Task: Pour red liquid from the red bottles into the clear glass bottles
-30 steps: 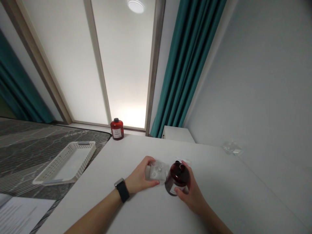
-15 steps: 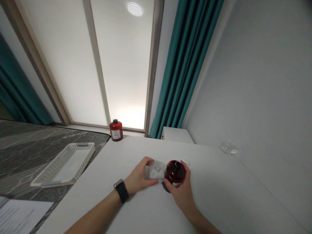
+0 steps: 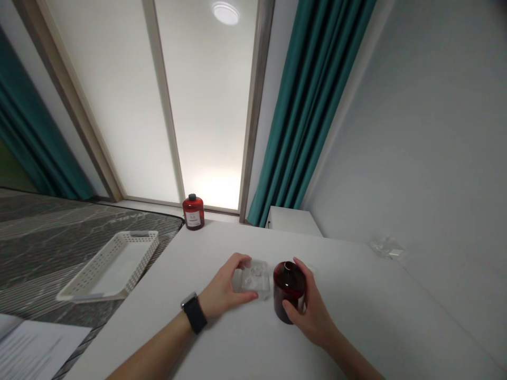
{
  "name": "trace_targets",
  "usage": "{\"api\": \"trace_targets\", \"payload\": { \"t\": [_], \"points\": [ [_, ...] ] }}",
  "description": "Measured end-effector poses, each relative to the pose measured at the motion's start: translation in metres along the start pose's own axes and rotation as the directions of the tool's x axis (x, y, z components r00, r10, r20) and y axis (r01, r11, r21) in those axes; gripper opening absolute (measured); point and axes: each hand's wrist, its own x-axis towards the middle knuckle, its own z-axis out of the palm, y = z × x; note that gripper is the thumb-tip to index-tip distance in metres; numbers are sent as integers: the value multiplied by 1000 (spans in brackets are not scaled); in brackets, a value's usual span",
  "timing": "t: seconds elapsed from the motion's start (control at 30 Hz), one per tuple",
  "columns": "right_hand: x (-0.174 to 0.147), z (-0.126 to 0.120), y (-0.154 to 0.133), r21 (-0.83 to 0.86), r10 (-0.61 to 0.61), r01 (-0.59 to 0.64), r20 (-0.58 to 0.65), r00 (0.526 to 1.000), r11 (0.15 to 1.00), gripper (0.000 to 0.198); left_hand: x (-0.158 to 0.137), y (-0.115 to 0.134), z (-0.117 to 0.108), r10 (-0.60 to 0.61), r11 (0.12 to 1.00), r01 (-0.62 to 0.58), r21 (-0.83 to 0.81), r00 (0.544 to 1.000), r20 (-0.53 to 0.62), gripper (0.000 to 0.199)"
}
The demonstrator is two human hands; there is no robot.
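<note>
My left hand (image 3: pixel 226 287), with a black watch on its wrist, has its thumb and fingers around the sides of a clear, see-through box (image 3: pixel 259 279) on the white table. Round shapes show inside the box, but I cannot make out what they are. To its right, my right hand (image 3: pixel 312 309) is wrapped around a dark red bottle (image 3: pixel 285 295) with an open neck and no cap. The bottle stands nearly upright, a small gap from the box. My right fingers partly cover its pale label.
At the table's far left corner stands a red bottle (image 3: pixel 193 214) with a black cap. A white perforated basket (image 3: pixel 137 274) and printed paper (image 3: pixel 43 348) lie on the dark surface at left. Crumpled clear plastic (image 3: pixel 388 246) rests by the right wall. A white cabinet (image 3: pixel 295 220) stands behind.
The dark red bottle has come away from the clear box, slightly right and towards me, in my right hand. My left hand stays at the box. The view has shifted a little.
</note>
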Motion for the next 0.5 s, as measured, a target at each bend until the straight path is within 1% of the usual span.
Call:
{"api": "trace_targets", "payload": {
  "t": [0.07, 0.13, 0.23, 0.3, 0.4, 0.5],
  "points": [
    [1, 6, 3, 1, -39, 39, -30, 999, 999, 74, 0, 2, 0, -12, 1000, 12, 9, 1000, 3, 56],
    [2, 14, 6, 18, -38, 39, -62, 997, 999, 72, 0, 4, 1, -29, 999, 29, 14, 1000, -9, 55],
    [5, 23, 7, 37, 37, -34, -96, 995, 999, 76, 0, 5, 1, -56, 998, 56, -1, 998, -29, 53],
    [7, 25, 7, 32, 66, -63, -98, 993, 997, 78, 1, 4, 1, -64, 998, 63, -19, 998, -28, 53],
    [14, 18, 4, -11, 20, -20, -51, 999, 1000, 72, 1, 2, -1, -64, 998, 64, -26, 998, -9, 57],
    [22, 3, -3, -64, -78, 83, 77, 994, 994, 71, 0, 2, -1, -49, 999, 49, -3, 999, 24, 60]
  ]
}}
